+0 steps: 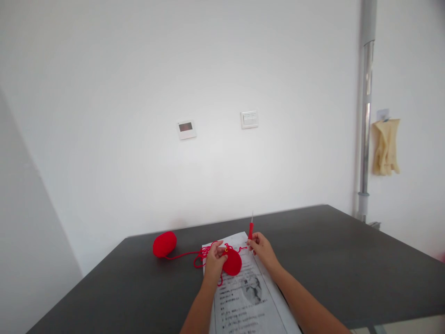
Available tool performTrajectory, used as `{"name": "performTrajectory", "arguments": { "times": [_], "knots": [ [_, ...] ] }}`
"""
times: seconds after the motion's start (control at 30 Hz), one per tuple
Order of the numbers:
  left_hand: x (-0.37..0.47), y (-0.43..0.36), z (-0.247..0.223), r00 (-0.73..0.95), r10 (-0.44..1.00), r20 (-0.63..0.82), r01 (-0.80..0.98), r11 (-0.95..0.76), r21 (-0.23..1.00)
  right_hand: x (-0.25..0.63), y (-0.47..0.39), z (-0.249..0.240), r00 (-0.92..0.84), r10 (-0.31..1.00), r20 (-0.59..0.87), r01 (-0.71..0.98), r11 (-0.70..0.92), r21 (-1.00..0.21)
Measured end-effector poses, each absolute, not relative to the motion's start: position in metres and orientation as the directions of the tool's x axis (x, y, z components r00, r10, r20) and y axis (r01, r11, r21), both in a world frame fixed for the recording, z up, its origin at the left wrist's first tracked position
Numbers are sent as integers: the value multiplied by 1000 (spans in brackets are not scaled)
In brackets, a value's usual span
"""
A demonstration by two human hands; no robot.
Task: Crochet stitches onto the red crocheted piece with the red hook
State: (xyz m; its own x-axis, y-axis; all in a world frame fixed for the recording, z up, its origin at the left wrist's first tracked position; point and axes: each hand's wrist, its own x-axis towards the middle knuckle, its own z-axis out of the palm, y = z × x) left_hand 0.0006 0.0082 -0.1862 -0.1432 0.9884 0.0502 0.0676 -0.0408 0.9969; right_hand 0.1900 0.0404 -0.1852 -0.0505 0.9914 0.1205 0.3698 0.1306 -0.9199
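A round red crocheted piece [232,262] is pinched at its left edge by my left hand [216,260], above a printed paper sheet [239,311]. A small yellow ring, perhaps a stitch marker [226,250], shows at its upper edge. My right hand [260,247] grips a crochet hook [251,230] by its red handle, the thin metal tip pointing up and away. A short strand of red yarn [243,248] runs between the piece and my right fingers. Loose loops of yarn [199,260] lie left of my left hand.
A ball of red yarn [164,244] sits on the dark table [167,297] at the left, its strand leading to the loops. Behind the table rises a white wall with a control panel [187,130] and a switch [249,119]. Yellow gloves [385,147] hang beside a pipe [367,116].
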Motion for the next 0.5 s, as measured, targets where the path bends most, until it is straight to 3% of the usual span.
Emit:
{"name": "performTrajectory", "arguments": {
  "times": [0.23, 0.5],
  "knots": [
    [0, 10, -191, -101, 993, 53, 101, -42, 994, 188, 42, -186, -105, 992, 66, 9, 67, -998],
    [-2, 14, -197, -80, 994, 71, 145, -59, 988, 187, 39, -184, -165, 984, 67, -173, 38, -984]
  ]
}}
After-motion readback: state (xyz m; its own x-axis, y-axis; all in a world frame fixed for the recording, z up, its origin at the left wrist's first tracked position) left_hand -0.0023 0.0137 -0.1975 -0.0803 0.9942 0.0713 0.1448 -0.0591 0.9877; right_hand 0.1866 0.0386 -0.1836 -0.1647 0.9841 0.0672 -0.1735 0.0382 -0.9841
